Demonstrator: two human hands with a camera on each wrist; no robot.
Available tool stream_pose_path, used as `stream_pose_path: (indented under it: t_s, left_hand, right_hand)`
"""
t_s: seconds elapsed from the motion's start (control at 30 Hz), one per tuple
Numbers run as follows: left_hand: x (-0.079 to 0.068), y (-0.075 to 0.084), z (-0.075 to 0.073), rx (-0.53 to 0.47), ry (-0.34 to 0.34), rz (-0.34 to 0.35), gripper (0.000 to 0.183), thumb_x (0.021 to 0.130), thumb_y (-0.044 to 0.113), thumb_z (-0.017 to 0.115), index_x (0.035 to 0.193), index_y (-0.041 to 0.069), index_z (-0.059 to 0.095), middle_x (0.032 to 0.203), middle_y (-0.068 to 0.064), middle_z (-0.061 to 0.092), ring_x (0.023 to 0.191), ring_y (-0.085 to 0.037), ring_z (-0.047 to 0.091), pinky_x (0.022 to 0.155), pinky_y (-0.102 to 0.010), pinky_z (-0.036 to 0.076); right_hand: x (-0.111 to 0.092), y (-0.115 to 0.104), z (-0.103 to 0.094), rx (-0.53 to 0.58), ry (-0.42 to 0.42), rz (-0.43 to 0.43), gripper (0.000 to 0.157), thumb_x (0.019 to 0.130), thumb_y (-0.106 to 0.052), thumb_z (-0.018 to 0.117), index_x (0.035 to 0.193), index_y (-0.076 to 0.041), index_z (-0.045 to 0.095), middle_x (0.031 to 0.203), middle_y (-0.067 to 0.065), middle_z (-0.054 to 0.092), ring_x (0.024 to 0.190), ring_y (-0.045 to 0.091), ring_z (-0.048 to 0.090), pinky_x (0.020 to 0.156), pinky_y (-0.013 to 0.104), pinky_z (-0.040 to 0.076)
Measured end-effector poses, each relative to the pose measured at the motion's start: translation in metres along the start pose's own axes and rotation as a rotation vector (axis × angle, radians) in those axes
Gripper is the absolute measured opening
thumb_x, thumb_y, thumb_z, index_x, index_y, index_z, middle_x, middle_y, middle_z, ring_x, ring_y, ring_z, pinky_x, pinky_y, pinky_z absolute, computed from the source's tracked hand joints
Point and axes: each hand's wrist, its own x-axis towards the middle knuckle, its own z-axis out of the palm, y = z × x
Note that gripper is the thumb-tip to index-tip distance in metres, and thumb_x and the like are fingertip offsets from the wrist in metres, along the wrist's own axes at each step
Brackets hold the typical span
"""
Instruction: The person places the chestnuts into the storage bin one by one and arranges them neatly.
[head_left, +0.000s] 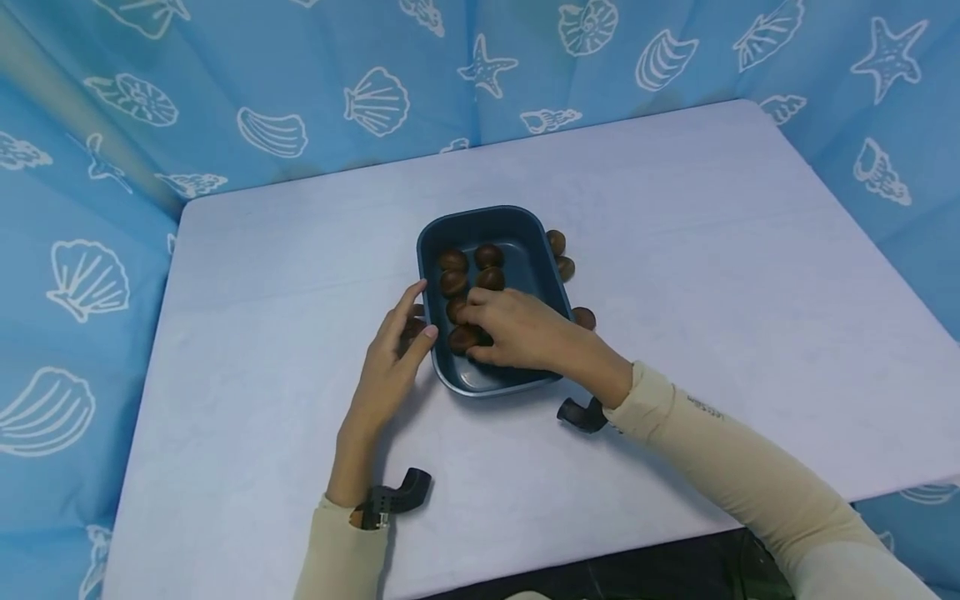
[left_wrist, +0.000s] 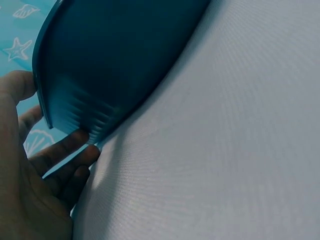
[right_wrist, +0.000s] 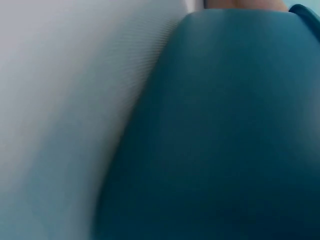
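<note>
A dark blue rectangular tray (head_left: 480,390) with rounded corners sits mid-table in the head view. Inside, brown chestnuts (head_left: 453,283) lie in two rows towards its left half. My right hand (head_left: 525,332) reaches over the tray's right side, its curled fingers and thumb pinching at a chestnut (head_left: 465,339) in the lower left; the fingers partly hide it. My left hand (head_left: 392,358) is at the tray's left wall, thumb and index finger at the rim. The left wrist view shows its fingers spread along the ribbed outer wall (left_wrist: 95,112).
Chestnuts (head_left: 583,317) lie on the white-covered table (head_left: 675,250) along the tray's right side. Others (head_left: 412,329) lie at its left, partly behind my left hand. Black wrist mounts (head_left: 405,492) are on both wrists. A blue shell-patterned curtain (head_left: 322,83) borders the table.
</note>
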Motion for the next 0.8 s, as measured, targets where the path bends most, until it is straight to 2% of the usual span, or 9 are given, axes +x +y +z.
stream_pose_path:
  t_s: [0.23, 0.43, 0.6, 0.73, 0.8]
  left_hand:
    - [0.002, 0.001, 0.001, 0.013, -0.001, 0.003, 0.057, 0.103, 0.047, 0.05, 0.156, 0.039, 0.032, 0.134, -0.001, 0.053, 0.114, -0.017, 0.056, 0.095, -0.047, 0.045]
    - [0.002, 0.0, 0.001, 0.004, -0.009, 0.002, 0.057, 0.103, 0.046, 0.05, 0.157, 0.039, 0.031, 0.135, -0.002, 0.053, 0.113, -0.018, 0.056, 0.095, -0.047, 0.046]
    - [0.001, 0.0, 0.002, 0.009, -0.003, -0.008, 0.056, 0.103, 0.046, 0.051, 0.155, 0.043, 0.032, 0.133, -0.002, 0.054, 0.113, -0.018, 0.056, 0.096, -0.047, 0.045]
    - [0.001, -0.001, 0.001, 0.022, 0.006, -0.021, 0.055, 0.103, 0.047, 0.05, 0.154, 0.044, 0.032, 0.133, -0.002, 0.054, 0.113, -0.018, 0.056, 0.096, -0.047, 0.045]
    - [0.001, -0.002, 0.0, 0.032, 0.008, -0.025, 0.055, 0.103, 0.047, 0.05, 0.154, 0.045, 0.032, 0.133, -0.002, 0.054, 0.114, -0.018, 0.056, 0.097, -0.048, 0.045]
  right_hand:
    - [-0.002, -0.002, -0.002, -0.009, 0.02, 0.021, 0.04, 0.09, -0.033, 0.076, 0.122, -0.011, 0.071, 0.105, 0.002, 0.06, 0.081, 0.015, 0.058, 0.076, 0.032, 0.051]
    - [-0.014, -0.004, -0.016, 0.1, 0.077, 0.04, 0.036, 0.095, -0.031, 0.071, 0.125, -0.011, 0.07, 0.111, 0.002, 0.062, 0.087, 0.018, 0.059, 0.078, 0.033, 0.05]
    - [-0.035, 0.001, -0.033, 0.192, 0.21, 0.038, 0.031, 0.095, -0.026, 0.071, 0.121, -0.008, 0.071, 0.112, 0.004, 0.062, 0.089, 0.019, 0.061, 0.075, 0.033, 0.052]
    - [-0.057, 0.013, -0.046, 0.239, 0.346, 0.018, 0.026, 0.094, -0.018, 0.072, 0.117, -0.007, 0.07, 0.109, 0.002, 0.061, 0.088, 0.014, 0.058, 0.07, 0.033, 0.051]
    - [-0.067, 0.02, -0.051, 0.251, 0.39, 0.04, 0.025, 0.093, -0.015, 0.073, 0.117, -0.008, 0.07, 0.108, 0.001, 0.061, 0.089, 0.012, 0.058, 0.066, 0.032, 0.05]
